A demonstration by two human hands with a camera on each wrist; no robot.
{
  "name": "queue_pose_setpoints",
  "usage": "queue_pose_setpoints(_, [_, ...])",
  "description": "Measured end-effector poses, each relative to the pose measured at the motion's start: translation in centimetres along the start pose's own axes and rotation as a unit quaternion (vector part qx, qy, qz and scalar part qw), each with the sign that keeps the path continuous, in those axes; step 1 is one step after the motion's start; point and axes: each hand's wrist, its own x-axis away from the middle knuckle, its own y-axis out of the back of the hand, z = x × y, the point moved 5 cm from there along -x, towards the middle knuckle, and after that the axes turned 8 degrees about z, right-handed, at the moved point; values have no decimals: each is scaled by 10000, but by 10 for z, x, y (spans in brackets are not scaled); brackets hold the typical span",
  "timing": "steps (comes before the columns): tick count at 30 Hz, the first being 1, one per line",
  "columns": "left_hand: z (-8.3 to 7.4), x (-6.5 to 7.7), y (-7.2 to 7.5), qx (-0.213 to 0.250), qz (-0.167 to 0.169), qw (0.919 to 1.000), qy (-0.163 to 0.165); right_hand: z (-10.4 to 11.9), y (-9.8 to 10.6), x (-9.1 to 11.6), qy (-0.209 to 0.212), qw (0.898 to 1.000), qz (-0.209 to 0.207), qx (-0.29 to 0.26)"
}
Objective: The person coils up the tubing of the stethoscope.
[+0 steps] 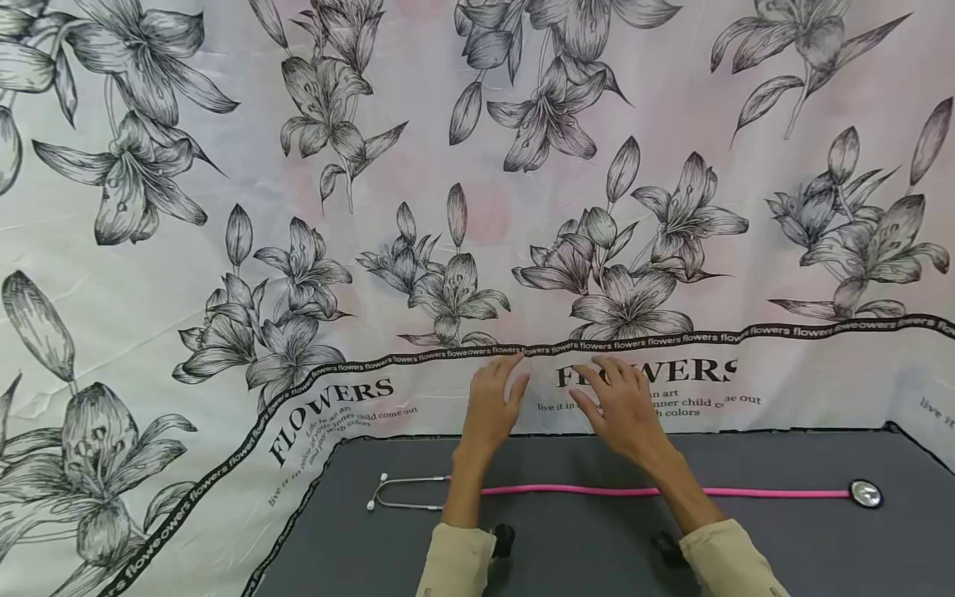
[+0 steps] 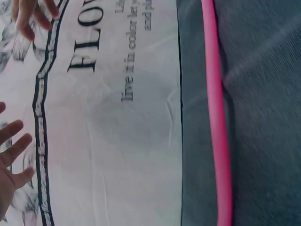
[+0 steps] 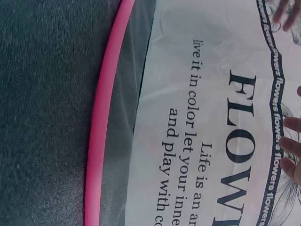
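Observation:
A pink stethoscope [image 1: 567, 490] lies stretched out straight across the dark grey tabletop. Its metal earpieces [image 1: 406, 479] are at the left end, and the round chest piece [image 1: 865, 493] is at the right end. My left hand [image 1: 491, 402] is held over the tubing's far side, fingers spread and holding nothing. Beside it, my right hand [image 1: 618, 406] is likewise spread and holds nothing. Both forearms cross over the stethoscope and hide short stretches of it. In the left wrist view the pink tubing [image 2: 215, 103] runs clear of the fingers.
Behind the table hangs a white and pink cloth [image 1: 477, 149] printed with grey lilies and a black lettered band. Its lower edge meets the grey tabletop [image 1: 582, 547]. Dark wrist straps [image 1: 503, 541] show near the beige sleeves [image 1: 457, 564].

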Motion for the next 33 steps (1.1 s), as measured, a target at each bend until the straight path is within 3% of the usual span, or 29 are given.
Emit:
queue_pose_setpoints(4, [11,0,14,-65,285,9996,-14,12,0,-7,321,9995,-53,36])
queue_pose_setpoints(7, [23,5,26,-94,1034,9943,238,23,-7,-10,519,9985,180,87])
queue_pose_setpoints(9, [35,15,32,-53,1679,9840,595,31,-14,-7,582,9973,440,90])
queue_pose_setpoints(13, [62,39,40,131,2757,9527,1271,47,-30,2,731,9925,975,117])
queue_pose_setpoints(17, [83,60,42,339,3646,9188,1474,64,-46,10,1004,9849,1402,129])
queue_pose_setpoints(22, [102,89,41,386,4590,8614,2139,82,-65,24,1274,9662,2235,133])
queue_pose_setpoints(25, [111,100,39,323,4870,8367,2484,89,-71,31,1310,9530,2730,81])
queue_pose_setpoints(26, [114,102,39,251,4916,8329,2530,91,-73,32,1310,9485,2884,68])
queue_pose_setpoints(33, [129,121,40,-93,4822,8257,2927,101,-83,43,1448,9288,3409,-97])
